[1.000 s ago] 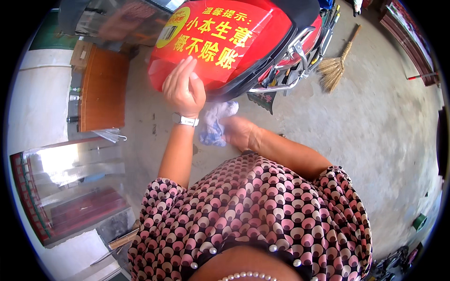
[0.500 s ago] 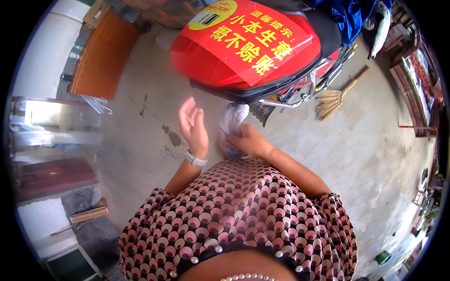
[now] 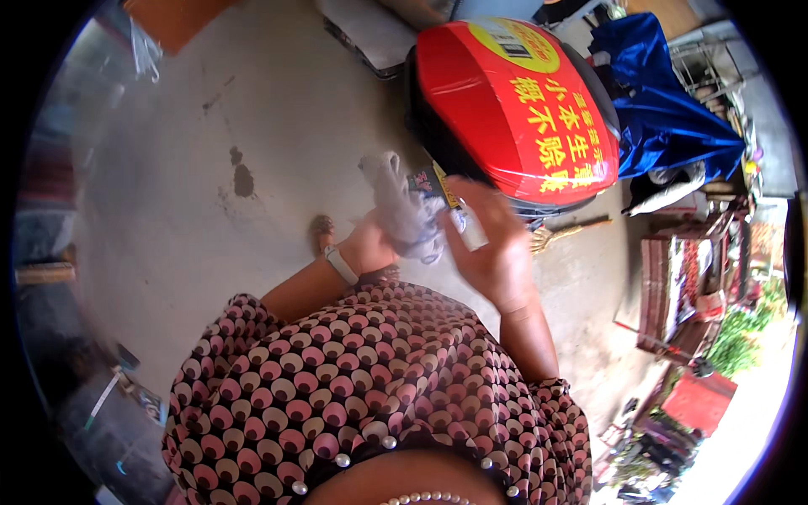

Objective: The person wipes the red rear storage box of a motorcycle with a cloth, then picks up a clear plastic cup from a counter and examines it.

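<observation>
A crumpled greyish-white cloth [image 3: 396, 202] hangs in front of my body, gripped by my left hand [image 3: 368, 244], which has a pale watch on its wrist. Its fingers are largely behind the cloth. To the right of it my right hand [image 3: 497, 252] is raised and blurred, thumb and fingers apart, with nothing clearly held. Just beyond this hand is the red top box [image 3: 471, 101] of a motorbike, with a printed red sheet and a yellow round label on its lid. A small white patch shows between thumb and fingers; I cannot make out what it is.
A blue cover [image 3: 673, 118] drapes over the motorbike's far side. A straw broom [image 3: 568, 234] lies on the concrete floor [image 3: 278, 109] to the right, near a red slatted piece of furniture [image 3: 661, 286]. An orange-brown panel [image 3: 177, 21] stands far left.
The cloth has passed from my right hand to my left. My right hand has risen toward the top box. The view has turned right, and the box appears further right.
</observation>
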`<state>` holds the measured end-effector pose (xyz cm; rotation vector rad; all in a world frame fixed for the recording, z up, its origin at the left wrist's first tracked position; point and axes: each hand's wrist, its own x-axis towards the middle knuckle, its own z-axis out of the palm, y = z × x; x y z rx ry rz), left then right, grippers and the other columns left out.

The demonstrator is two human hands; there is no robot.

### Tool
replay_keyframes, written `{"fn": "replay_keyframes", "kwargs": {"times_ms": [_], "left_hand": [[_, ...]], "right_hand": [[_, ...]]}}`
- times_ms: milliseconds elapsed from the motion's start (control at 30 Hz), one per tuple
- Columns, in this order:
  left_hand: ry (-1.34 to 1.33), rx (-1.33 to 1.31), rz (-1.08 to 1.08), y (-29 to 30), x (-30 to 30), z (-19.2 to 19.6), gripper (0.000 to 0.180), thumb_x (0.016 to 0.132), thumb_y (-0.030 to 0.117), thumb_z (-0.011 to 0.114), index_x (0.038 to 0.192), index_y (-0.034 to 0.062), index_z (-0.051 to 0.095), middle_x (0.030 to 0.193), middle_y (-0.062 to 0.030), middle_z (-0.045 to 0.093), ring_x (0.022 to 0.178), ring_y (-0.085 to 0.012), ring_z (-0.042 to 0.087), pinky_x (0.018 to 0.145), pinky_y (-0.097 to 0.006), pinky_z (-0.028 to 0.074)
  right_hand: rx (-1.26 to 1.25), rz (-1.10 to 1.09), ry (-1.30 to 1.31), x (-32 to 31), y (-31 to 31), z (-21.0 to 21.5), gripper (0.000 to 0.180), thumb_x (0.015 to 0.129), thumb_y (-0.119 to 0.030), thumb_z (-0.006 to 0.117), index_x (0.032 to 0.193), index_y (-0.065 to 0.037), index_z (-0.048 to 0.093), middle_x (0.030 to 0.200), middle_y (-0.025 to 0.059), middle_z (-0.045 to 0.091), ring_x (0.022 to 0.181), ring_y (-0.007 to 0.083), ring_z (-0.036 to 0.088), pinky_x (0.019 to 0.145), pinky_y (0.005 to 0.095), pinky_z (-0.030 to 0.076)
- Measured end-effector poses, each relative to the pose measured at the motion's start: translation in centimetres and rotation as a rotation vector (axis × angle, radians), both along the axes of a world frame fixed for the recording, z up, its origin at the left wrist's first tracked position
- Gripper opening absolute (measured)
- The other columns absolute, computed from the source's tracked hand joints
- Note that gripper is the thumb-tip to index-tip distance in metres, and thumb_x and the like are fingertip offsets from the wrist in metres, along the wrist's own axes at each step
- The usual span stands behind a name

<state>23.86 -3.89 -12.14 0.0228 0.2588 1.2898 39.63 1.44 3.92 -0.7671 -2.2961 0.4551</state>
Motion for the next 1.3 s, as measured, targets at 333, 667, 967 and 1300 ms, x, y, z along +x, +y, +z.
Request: {"fn": "replay_keyframes", "kwargs": {"times_ms": [333,667,967,1300], "left_hand": [[0.042,-0.270,0.122,6.3,7.4,1.3,0.031,0.100,0.021,0.039,0.126,0.0081,0.052,0.124,-0.0025,0.057,0.116,-0.0151,0.052,0.105,-0.032,0.038],[0.244,-0.484,0.201,10.9,5.4,0.3,0.030,0.099,0.025,0.046,0.123,0.0095,0.054,0.116,-0.0036,0.060,0.103,-0.0148,0.056,0.088,-0.029,0.041],[0.227,-0.184,0.075,12.9,-1.3,-2.4,0.024,0.097,0.023,0.052,0.116,0.0093,0.056,0.102,-0.0072,0.063,0.086,-0.0157,0.061,0.068,-0.025,0.047],[0.228,0.241,0.181,23.5,-9.6,-3.3,0.034,0.098,0.032,0.051,0.128,0.0158,0.052,0.125,0.0000,0.058,0.114,-0.0161,0.056,0.102,-0.033,0.043]], "right_hand": [[0.342,-0.351,-0.175,1.6,9.4,-1.3,0.028,0.092,-0.005,0.052,0.116,0.006,0.060,0.120,0.0216,0.062,0.113,0.0358,0.058,0.098,0.0430,0.045],[0.362,-0.419,-0.151,1.2,7.8,-2.2,0.033,0.097,-0.009,0.040,0.118,0.007,0.060,0.123,0.0220,0.061,0.117,0.0369,0.056,0.103,0.0440,0.040],[0.390,-0.480,-0.118,0.7,7.9,-2.8,0.037,0.094,-0.012,0.037,0.114,0.009,0.060,0.121,0.0229,0.062,0.113,0.0379,0.058,0.103,0.0459,0.041],[0.387,-0.573,-0.011,-0.6,7.0,-3.4,0.044,0.096,-0.020,0.033,0.110,0.011,0.060,0.114,0.0265,0.063,0.108,0.0399,0.060,0.100,0.0471,0.045]]}}
